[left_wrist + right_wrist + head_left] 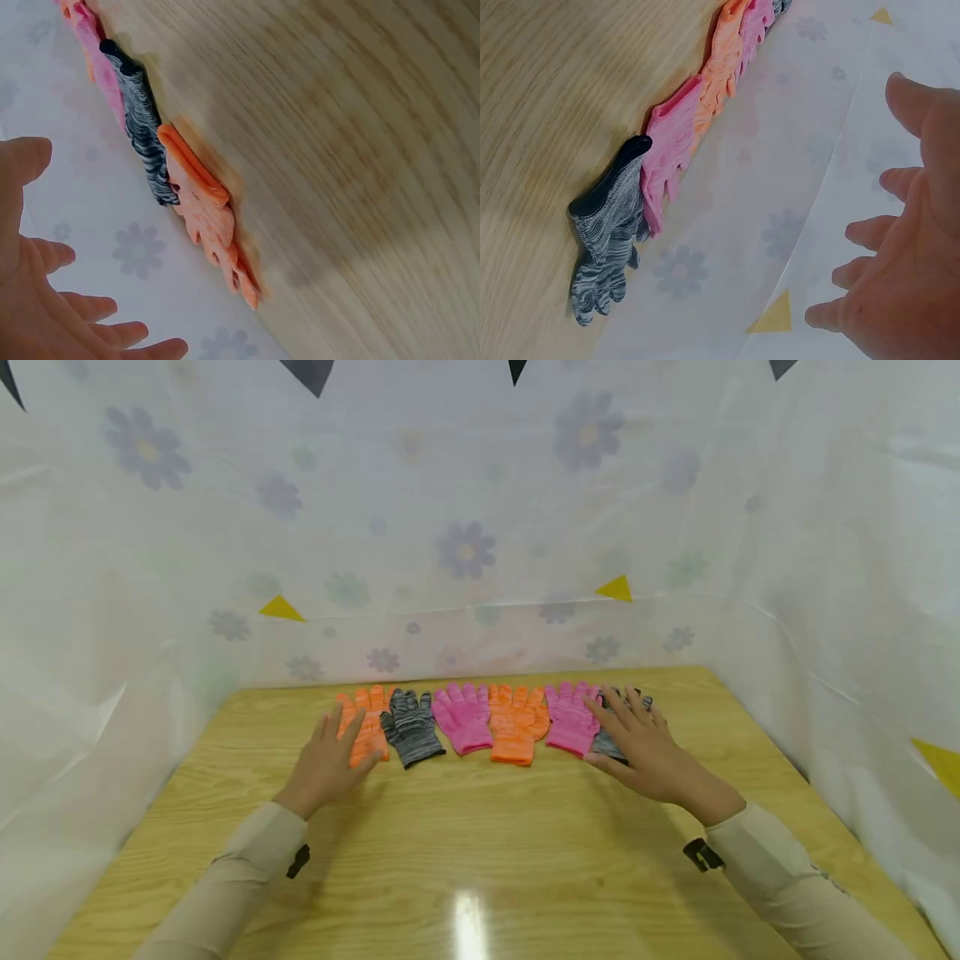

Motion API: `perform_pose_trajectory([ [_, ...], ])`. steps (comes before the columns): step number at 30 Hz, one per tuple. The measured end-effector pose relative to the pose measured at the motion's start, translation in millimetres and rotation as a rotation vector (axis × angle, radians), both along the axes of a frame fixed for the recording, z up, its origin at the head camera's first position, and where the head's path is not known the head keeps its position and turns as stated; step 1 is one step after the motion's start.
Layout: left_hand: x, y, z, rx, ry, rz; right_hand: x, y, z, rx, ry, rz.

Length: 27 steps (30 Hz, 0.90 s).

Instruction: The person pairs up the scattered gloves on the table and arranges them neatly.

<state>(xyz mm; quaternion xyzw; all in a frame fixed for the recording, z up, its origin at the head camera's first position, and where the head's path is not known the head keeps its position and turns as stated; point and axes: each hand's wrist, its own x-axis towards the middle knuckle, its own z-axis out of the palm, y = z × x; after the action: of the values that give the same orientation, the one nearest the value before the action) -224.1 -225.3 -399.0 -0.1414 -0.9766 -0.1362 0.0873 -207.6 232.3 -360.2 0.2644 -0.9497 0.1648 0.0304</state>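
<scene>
Several gloves lie side by side along the table's far edge: orange (369, 727), grey-black (414, 731), pink (463, 718), orange (513, 727), pink (572, 720) and, at the right end, grey-black (609, 745). The left hand (326, 764), fingers spread, hovers over the left end and partly covers the orange glove there. Above the right end, the right hand (645, 752) is spread too, hiding part of the grey-black glove. In the wrist views, the left palm (52, 300) and right palm (907, 247) hold nothing and stand apart from the gloves.
The wooden table (420, 852) reaches toward the camera. Behind it hangs a white sheet with flower prints (467, 550), which also closes off both sides. Yellow triangles (281, 608) show on the back sheet, and dark pointed shapes (307, 372) hang at the top.
</scene>
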Motion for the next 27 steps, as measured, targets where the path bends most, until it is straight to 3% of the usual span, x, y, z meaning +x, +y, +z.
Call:
perform_pose_trajectory([
  [5, -4.4, -5.3, 0.4, 0.121, -0.155, 0.003, 1.7, -2, 0.7, -0.008, 0.005, 0.016],
  [8, -7.9, -6.9, -1.0, 0.164, -0.21, 0.002, 2.8, -4, 1.1, -0.01, 0.001, 0.023],
  [19, -26.5, -10.5, -18.1, 0.198, -0.284, 0.053, 2.9, -8, -0.7, -0.013, -0.013, 0.032],
  [27, -29.8, -7.8, -25.3, 0.13, -0.243, 0.05, 2.0, -9, -3.0, -0.006, -0.026, 0.033],
])
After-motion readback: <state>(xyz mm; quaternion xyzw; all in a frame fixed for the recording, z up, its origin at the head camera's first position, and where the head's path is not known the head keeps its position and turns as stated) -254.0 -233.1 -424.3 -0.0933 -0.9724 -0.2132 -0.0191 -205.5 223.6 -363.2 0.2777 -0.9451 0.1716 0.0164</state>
